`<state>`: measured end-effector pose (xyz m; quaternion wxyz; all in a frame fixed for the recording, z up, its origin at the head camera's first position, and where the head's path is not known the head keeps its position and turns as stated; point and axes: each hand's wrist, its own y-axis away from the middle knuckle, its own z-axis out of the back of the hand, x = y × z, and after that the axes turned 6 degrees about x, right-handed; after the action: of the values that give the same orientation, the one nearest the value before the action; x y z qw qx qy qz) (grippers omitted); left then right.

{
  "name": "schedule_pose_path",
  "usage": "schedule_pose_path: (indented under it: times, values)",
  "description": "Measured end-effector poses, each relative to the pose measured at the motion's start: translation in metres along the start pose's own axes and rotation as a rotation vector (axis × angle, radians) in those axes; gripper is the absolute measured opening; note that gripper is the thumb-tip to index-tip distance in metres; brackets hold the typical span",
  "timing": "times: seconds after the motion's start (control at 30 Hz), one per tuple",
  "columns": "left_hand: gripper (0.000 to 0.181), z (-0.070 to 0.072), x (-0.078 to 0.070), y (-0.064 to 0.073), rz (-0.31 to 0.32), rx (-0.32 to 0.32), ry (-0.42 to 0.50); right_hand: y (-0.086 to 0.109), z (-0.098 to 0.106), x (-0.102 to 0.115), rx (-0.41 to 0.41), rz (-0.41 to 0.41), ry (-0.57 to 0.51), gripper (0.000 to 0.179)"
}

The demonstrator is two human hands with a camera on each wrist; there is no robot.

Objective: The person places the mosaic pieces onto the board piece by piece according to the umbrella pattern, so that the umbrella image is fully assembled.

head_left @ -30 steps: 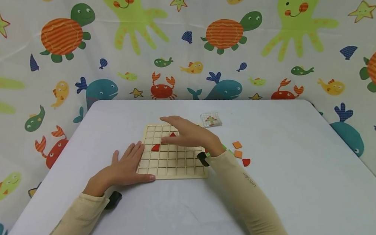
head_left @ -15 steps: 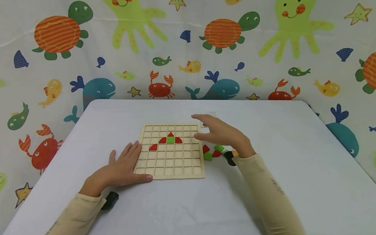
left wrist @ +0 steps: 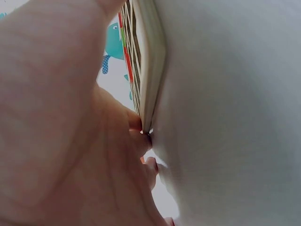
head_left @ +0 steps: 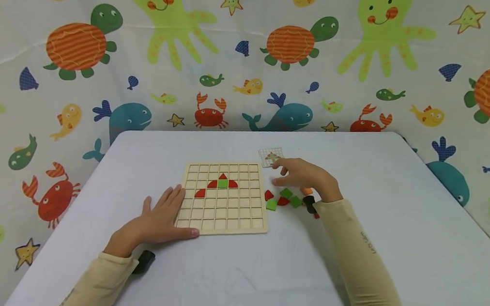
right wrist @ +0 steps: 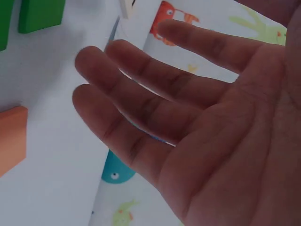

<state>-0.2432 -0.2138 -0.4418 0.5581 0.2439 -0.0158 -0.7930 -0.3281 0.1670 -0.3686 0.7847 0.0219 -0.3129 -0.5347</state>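
A wooden grid board (head_left: 226, 214) lies on the table. Set in its cells are a red triangle (head_left: 223, 176), a green square (head_left: 222, 183) and red quarter-circle pieces, one of them (head_left: 199, 193) farther left. My left hand (head_left: 157, 223) rests against the board's left side and near corner, fingers spread and thumb along the front edge; its wrist view shows the board's edge (left wrist: 153, 56) close to the fingers. Over the loose pieces, beside a small pattern card (head_left: 266, 155), hovers my right hand (head_left: 306, 175). Its fingers (right wrist: 136, 106) are loosely bent and hold nothing.
Right of the board lie loose green pieces (head_left: 286, 193), red pieces (head_left: 269, 195) and an orange piece (head_left: 306, 191), some partly hidden by the right hand and wrist. A curtain (head_left: 178, 18) printed with sea animals hangs behind the white table (head_left: 233, 283).
My right hand has moved right, off the board to the loose pieces, uncovering the green square and red pieces. Its fingers have bent a little more. My left hand stays at the board.
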Motion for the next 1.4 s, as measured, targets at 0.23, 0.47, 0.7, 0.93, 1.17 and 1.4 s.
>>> schedule_pose_path:
  times: [0.23,0.47,0.7,0.93,1.17,1.4]
  values:
    - [0.132,0.000,-0.001,0.000,0.004,-0.003,0.001,-0.002,-0.002,-0.004,0.033,-0.096,0.025,0.042]
    - [0.131,0.002,-0.003,0.002,0.005,-0.004,0.002,-0.001,-0.003,-0.008,0.070,-0.186,0.053,0.028]
    - [0.131,0.003,-0.003,0.003,0.004,-0.008,-0.004,0.000,-0.003,-0.007,0.068,-0.193,0.048,0.027]
    - [0.132,0.003,-0.003,0.004,0.008,-0.006,-0.006,-0.005,-0.008,-0.008,0.072,-0.238,0.029,0.030]
    - [0.133,0.001,-0.003,0.006,0.007,0.005,0.001,-0.007,-0.016,-0.009,0.066,-0.232,0.023,0.027]
    - [0.133,-0.001,-0.002,0.006,0.013,0.006,0.000,-0.008,-0.020,-0.007,0.054,-0.203,0.013,0.027]
